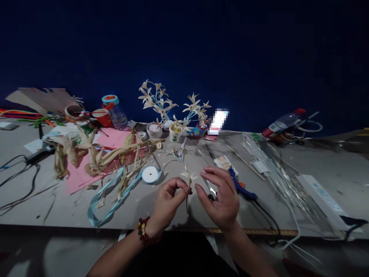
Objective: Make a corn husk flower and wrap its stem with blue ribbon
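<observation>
Between thumb and forefinger, my left hand [171, 200] pinches a small pale husk flower [189, 175] just below its petals. Its thin stem hangs down past the fingertips. Beside the flower, on its right, my right hand [220, 196] has its fingers apart and holds nothing; a small gap separates it from the petals. A blue glue gun [243, 189] lies on the table behind the right hand, next to scissors [212, 191] that the hand partly hides. To the left of my left hand lies a white ribbon spool [150, 174] with light blue ribbon [108, 209] looping off it.
Dried corn husks [95, 157] cover pink paper [76, 181] at the left. Finished-looking husk flowers [157, 100] stand in cups at the back, near a lit phone [218, 121]. Wires [284, 173], a bottle [284, 123] and a power strip [321, 196] lie at the right.
</observation>
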Action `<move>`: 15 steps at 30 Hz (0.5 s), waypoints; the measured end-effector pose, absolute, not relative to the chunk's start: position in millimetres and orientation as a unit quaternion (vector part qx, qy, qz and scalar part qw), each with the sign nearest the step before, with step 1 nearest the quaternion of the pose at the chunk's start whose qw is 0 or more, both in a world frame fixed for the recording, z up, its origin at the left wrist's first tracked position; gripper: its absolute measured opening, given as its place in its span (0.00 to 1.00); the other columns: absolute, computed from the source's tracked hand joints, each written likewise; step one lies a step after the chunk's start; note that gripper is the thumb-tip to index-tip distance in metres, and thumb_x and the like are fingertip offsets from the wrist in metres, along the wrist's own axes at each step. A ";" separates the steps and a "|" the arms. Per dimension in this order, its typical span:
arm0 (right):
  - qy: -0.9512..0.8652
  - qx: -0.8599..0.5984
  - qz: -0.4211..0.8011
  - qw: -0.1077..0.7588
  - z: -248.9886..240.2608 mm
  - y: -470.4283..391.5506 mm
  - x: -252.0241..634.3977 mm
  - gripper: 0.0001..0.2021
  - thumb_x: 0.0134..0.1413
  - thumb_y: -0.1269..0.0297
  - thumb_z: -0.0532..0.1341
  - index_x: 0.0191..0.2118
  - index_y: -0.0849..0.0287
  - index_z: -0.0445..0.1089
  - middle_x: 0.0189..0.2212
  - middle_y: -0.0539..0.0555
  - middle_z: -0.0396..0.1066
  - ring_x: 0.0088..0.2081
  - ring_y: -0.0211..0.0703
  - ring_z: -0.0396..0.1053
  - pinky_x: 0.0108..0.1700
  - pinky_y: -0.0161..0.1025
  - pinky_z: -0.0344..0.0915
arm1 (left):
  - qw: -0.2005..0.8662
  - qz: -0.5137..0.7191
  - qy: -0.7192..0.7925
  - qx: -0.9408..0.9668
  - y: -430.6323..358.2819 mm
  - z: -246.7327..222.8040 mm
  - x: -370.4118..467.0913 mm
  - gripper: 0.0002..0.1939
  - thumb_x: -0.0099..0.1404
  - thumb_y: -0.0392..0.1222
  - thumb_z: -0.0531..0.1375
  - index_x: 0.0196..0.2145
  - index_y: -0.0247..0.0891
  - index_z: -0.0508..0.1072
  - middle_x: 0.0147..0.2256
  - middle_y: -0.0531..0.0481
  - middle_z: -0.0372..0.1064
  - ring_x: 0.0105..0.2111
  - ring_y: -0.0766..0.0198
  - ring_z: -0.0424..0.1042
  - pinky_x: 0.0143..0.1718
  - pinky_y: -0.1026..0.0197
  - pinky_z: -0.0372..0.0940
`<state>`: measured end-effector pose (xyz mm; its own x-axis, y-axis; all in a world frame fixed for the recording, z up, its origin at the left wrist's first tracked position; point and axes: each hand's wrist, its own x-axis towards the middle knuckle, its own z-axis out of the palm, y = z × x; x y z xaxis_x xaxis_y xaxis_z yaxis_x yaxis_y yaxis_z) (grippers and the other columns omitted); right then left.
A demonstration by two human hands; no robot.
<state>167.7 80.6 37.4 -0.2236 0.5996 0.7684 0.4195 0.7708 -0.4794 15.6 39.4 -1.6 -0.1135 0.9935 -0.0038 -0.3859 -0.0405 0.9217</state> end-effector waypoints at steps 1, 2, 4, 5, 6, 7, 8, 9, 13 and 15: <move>-0.761 -0.331 0.091 0.550 34.9 79.1 168.3 0.18 0.53 0.76 0.67 0.48 0.54 0.71 0.45 0.57 0.71 0.47 0.51 0.70 0.50 0.52 0.68 | 0.546 0.627 0.412 0.373 39.2 -1.3 15.5 0.07 0.63 0.42 0.67 0.30 0.37 0.75 0.30 0.51 0.72 0.34 0.64 0.68 0.39 0.62 0.62; -0.745 -0.335 0.100 0.568 31.7 77.5 168.8 0.17 0.52 0.77 0.67 0.47 0.54 0.72 0.43 0.56 0.71 0.46 0.50 0.70 0.49 0.50 0.68 | 0.533 0.632 0.411 0.384 39.1 -1.0 15.3 0.07 0.63 0.41 0.67 0.30 0.37 0.74 0.31 0.50 0.71 0.34 0.63 0.68 0.39 0.62 0.62; -0.723 -0.340 0.136 0.585 24.0 74.0 169.1 0.14 0.52 0.78 0.67 0.43 0.54 0.72 0.39 0.53 0.71 0.43 0.47 0.70 0.46 0.46 0.69 | 0.496 0.642 0.411 0.417 39.0 0.1 15.0 0.07 0.65 0.41 0.66 0.30 0.38 0.74 0.31 0.50 0.71 0.34 0.63 0.68 0.38 0.61 0.62; -0.719 -0.341 0.162 0.584 20.1 72.1 168.9 0.12 0.53 0.78 0.66 0.41 0.54 0.72 0.37 0.53 0.71 0.41 0.46 0.70 0.45 0.44 0.69 | 0.472 0.646 0.410 0.438 39.1 0.7 14.8 0.07 0.65 0.40 0.65 0.30 0.38 0.73 0.31 0.50 0.70 0.34 0.62 0.68 0.38 0.61 0.62; -0.716 -0.341 0.192 0.578 16.6 70.3 168.5 0.11 0.54 0.77 0.66 0.39 0.54 0.72 0.36 0.52 0.71 0.41 0.45 0.70 0.43 0.43 0.69 | 0.447 0.647 0.409 0.463 39.2 1.5 14.4 0.07 0.66 0.40 0.64 0.30 0.38 0.73 0.31 0.50 0.70 0.35 0.62 0.68 0.39 0.61 0.62; -0.714 -0.341 0.218 0.571 13.7 68.6 168.0 0.09 0.55 0.76 0.65 0.38 0.54 0.73 0.36 0.52 0.71 0.40 0.45 0.71 0.42 0.42 0.69 | 0.423 0.646 0.407 0.488 39.3 2.3 14.0 0.06 0.67 0.39 0.63 0.31 0.39 0.73 0.31 0.50 0.70 0.35 0.62 0.68 0.39 0.60 0.62; -0.711 -0.339 0.240 0.568 11.7 67.1 167.4 0.08 0.56 0.75 0.65 0.38 0.54 0.73 0.35 0.52 0.71 0.40 0.45 0.71 0.42 0.42 0.69 | 0.397 0.645 0.404 0.513 39.5 3.2 13.6 0.06 0.68 0.38 0.63 0.31 0.39 0.73 0.31 0.50 0.70 0.35 0.61 0.68 0.39 0.60 0.62; -0.707 -0.335 0.256 0.568 10.4 66.0 166.9 0.07 0.56 0.74 0.65 0.38 0.54 0.73 0.35 0.52 0.71 0.40 0.45 0.71 0.41 0.42 0.69 | 0.373 0.642 0.401 0.536 39.7 4.2 13.1 0.05 0.68 0.36 0.62 0.32 0.39 0.73 0.31 0.50 0.70 0.36 0.61 0.68 0.39 0.59 0.62; -0.701 -0.310 0.283 0.577 11.0 64.8 165.2 0.06 0.57 0.72 0.64 0.39 0.54 0.73 0.35 0.54 0.72 0.38 0.46 0.71 0.39 0.42 0.70 | 0.298 0.633 0.387 0.600 40.5 8.1 11.4 0.05 0.68 0.33 0.61 0.34 0.40 0.73 0.32 0.49 0.72 0.36 0.60 0.69 0.41 0.57 0.62; -0.705 -0.307 0.279 0.575 12.4 65.6 164.9 0.05 0.57 0.71 0.64 0.38 0.54 0.73 0.34 0.54 0.72 0.37 0.46 0.71 0.39 0.42 0.70 | 0.272 0.630 0.386 0.616 40.7 9.5 11.0 0.05 0.68 0.32 0.61 0.34 0.40 0.73 0.32 0.49 0.73 0.36 0.60 0.69 0.42 0.56 0.62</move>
